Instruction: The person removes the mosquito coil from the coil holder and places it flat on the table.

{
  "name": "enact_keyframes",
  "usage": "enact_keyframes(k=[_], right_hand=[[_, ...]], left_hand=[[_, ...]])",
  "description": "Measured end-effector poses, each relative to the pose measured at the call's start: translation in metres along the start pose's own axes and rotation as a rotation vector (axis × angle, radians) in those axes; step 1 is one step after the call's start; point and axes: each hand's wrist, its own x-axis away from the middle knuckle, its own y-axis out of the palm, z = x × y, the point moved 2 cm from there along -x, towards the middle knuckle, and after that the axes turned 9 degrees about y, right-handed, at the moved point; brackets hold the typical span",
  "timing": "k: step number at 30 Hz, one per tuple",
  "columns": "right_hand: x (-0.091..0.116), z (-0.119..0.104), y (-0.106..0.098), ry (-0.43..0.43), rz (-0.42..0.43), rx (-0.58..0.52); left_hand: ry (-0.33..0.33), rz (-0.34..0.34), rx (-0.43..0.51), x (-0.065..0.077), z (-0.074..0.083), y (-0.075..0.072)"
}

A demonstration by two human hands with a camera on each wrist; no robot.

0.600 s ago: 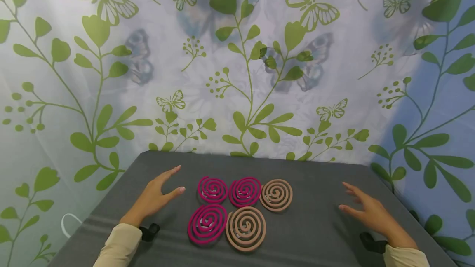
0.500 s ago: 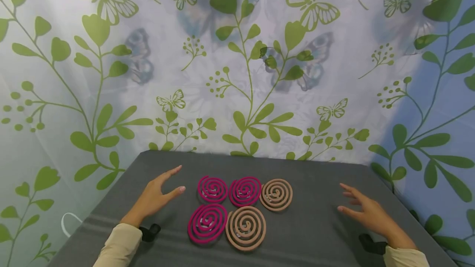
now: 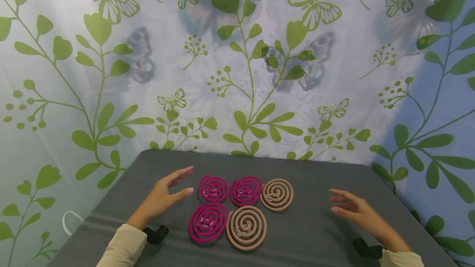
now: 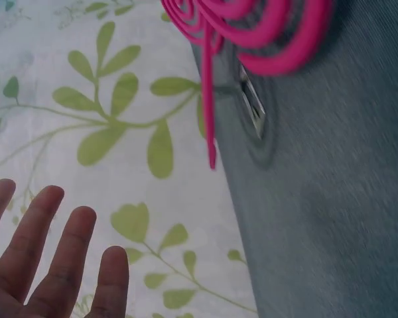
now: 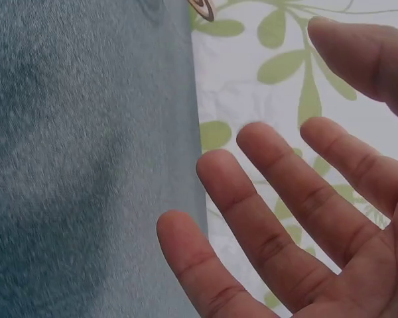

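My left hand [image 3: 163,195] hovers over the left of the table, fingers extended and holding nothing. Nearest to it are a pink mosquito coil [image 3: 214,188] at the back and another pink mosquito coil [image 3: 209,220] in front. A third pink mosquito coil [image 3: 245,190] lies mid-back, with a tan mosquito coil [image 3: 276,193] on its right. In the front row there is a second tan mosquito coil [image 3: 246,225]. Small metal stands show beneath the coils; one metal stand [image 4: 253,103] is plain in the left wrist view. To the right, my right hand [image 3: 358,213] hovers with straight, spread fingers, touching nothing.
The coils stand on a grey cloth-covered table [image 3: 308,234]. Behind it hangs a white curtain [image 3: 208,135] printed with green leaves and butterflies. A white loop [image 3: 70,221] shows past the table's left edge. Black bands with dark mounts sit on both wrists.
Both hands have moved a little inward, the left one to the right and the right one to the left and slightly down. The coils have stayed in place.
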Motion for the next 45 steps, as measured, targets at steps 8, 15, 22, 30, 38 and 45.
enact_keyframes(k=[8, 15, 22, 30, 38, 45], right_hand=[[-0.005, -0.004, 0.010, -0.054, -0.086, -0.094], [-0.009, -0.015, 0.022, -0.024, -0.106, -0.109], [-0.015, -0.028, 0.035, -0.042, -0.093, -0.144], [-0.020, -0.035, 0.050, -0.138, -0.094, -0.181], [-0.023, -0.035, 0.066, -0.244, -0.085, -0.149], [-0.026, -0.038, 0.077, -0.267, -0.112, -0.175]], left_hand=[[0.032, -0.015, 0.048, -0.007, 0.011, 0.009], [0.040, -0.043, 0.131, -0.010, 0.020, 0.017], [0.025, -0.085, 0.208, -0.014, 0.027, 0.028], [0.000, -0.148, 0.262, -0.015, 0.032, 0.041], [-0.024, -0.223, 0.265, -0.017, 0.033, 0.051], [-0.052, -0.278, 0.296, -0.018, 0.034, 0.061]])
